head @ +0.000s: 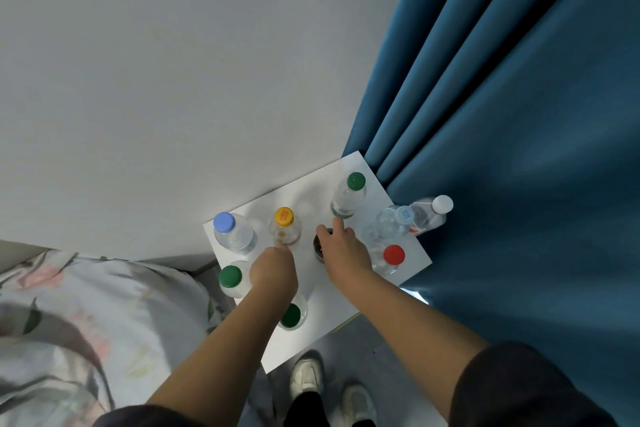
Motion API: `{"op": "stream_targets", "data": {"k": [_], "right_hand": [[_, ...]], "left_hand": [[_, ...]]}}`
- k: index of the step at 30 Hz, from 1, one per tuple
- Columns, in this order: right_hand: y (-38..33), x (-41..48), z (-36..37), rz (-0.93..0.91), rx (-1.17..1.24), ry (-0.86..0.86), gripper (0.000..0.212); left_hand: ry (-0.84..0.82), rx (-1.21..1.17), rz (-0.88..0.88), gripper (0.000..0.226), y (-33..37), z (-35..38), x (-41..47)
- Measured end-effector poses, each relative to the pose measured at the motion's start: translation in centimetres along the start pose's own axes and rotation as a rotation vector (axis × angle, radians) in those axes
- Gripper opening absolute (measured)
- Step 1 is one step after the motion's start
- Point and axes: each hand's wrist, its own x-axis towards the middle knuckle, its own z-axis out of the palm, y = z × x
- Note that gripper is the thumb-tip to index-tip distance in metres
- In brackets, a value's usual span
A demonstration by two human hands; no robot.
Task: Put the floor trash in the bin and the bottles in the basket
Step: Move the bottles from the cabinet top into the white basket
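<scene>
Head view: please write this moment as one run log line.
left hand: at yellow-capped bottle, grip unclear | right hand: fingers spread, by far green-capped bottle | table: red-capped bottle standing

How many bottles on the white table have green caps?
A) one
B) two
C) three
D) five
C: three show, the far green-capped bottle, the left green-capped bottle and the near green-capped bottle; the other caps are blue, yellow, red or white.
</scene>
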Motion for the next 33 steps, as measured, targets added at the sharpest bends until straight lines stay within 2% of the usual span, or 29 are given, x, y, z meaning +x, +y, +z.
{"op": "stream_targets", "data": {"k": [7,21,27,31,33], "right_hand": [[0.1,-0.2,0.0,-0.017,-0.012,0.015,0.047],[-0.8,-2.4,-2.4,-0.057,-0.043,0.084,0.048],[-0.8,-6.4,-7.4,-0.063,-0.009,0.212,0.046],[-0.3,-10.4,-11.3,-0.031,0.091,0.332,0.037],[0.2,-12.7,-12.9,-0.001,0.16,0.407,0.033]], "left_hand": [[0.048,-0.021,0.006,0.039,-0.3,0.6,-0.5],[0.165,-0.034,0.126,0.024,-0.9,-1.9,-3.5],[0.265,-0.103,0.167,0.018,-0.8,-6.2,-8.0],[0.341,-0.213,0.174,0.028,-1.0,-9.5,-12.0],[0.408,-0.275,0.184,0.026,-1.0,-11.1,-14.1]]}}
